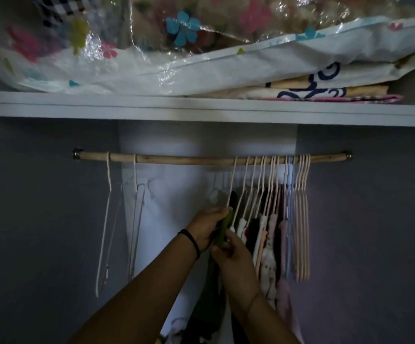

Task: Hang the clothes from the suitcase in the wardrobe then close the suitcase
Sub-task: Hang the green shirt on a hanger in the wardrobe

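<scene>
Inside the wardrobe [375, 219], a person holds a green garment [222, 230] up near a wooden rod [189, 160]. The left hand [207, 225], with a black band [191, 240] on its wrist, has its fingers curled round the top of the garment. The right hand [235, 255] grips the same cloth just below, with the thumb pressed against it. The two hands are almost touching. The rest of the garment hangs down between the forearms towards the bottom of the view. A pale hanger [231, 184] is hooked over the rod and runs down to the garment at the left hand's fingertips.

Just to the right, a row of hung clothes [268, 242] in white, black, red and pink is packed close together on similar hangers. Beyond them is a bunch of bare pink hangers [302, 232]. Well to the left, two empty hangers [104, 232] hang apart from each other on the rod.

Above the rod is a white shelf [152, 108]. On it lies a clear plastic bag [176, 45] printed with flowers, and its right end rests on a stack of folded cloths [325, 91].
</scene>
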{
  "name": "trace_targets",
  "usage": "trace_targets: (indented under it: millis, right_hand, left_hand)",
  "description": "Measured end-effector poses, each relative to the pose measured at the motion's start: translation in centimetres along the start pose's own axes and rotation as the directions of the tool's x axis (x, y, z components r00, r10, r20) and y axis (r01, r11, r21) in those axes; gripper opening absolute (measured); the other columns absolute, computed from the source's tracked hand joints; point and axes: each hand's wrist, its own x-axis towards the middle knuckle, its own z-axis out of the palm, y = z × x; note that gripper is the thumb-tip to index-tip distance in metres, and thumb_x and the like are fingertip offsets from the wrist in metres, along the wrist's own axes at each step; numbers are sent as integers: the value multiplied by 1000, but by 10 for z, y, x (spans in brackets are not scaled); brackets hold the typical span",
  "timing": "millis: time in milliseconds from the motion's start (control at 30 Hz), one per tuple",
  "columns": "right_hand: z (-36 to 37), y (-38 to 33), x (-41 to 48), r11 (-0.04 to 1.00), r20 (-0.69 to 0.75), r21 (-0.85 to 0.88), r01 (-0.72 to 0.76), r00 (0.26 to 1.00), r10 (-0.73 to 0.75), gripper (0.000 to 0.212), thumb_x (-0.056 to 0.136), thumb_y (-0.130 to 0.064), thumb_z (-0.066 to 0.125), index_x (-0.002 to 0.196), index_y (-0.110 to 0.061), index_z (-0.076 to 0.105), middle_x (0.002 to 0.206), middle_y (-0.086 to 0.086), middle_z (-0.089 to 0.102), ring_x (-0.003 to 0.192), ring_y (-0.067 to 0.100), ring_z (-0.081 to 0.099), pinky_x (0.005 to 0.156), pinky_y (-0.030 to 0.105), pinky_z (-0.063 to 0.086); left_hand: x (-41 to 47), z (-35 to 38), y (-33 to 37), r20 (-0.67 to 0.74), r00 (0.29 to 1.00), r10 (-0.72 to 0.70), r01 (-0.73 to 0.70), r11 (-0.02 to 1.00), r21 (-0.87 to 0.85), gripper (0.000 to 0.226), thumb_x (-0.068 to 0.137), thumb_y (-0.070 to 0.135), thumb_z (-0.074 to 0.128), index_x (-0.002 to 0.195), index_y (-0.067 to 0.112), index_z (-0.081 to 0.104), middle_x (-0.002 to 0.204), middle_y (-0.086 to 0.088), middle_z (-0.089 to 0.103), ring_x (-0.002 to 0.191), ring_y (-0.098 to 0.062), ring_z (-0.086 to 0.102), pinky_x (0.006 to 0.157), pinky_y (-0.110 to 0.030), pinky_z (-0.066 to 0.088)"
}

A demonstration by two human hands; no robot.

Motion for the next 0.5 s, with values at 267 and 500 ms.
trace_targets:
  millis: [267,500]
  right_hand:
    - [-5,7,-6,1000,-5,17,-13,1000,13,35,95,-8,51,130,-8,49,108,2,55,92,9,52,77,11,45]
    - [3,11,-25,994,35,59,94,995,-97,21,92,-8,56,112,-13,57,104,3,60,93,14,57,89,27,47]
  left_hand:
    - [-23,-14,-7,-43,997,62,-59,997,57,32,96,14,52,125,4,58,113,-9,63,84,-12,60,66,-16,51]
    - [-116,-54,-23,-186,978,91,-44,969,242,28,96,16,53,122,14,62,118,-4,65,108,-18,60,92,-28,46]
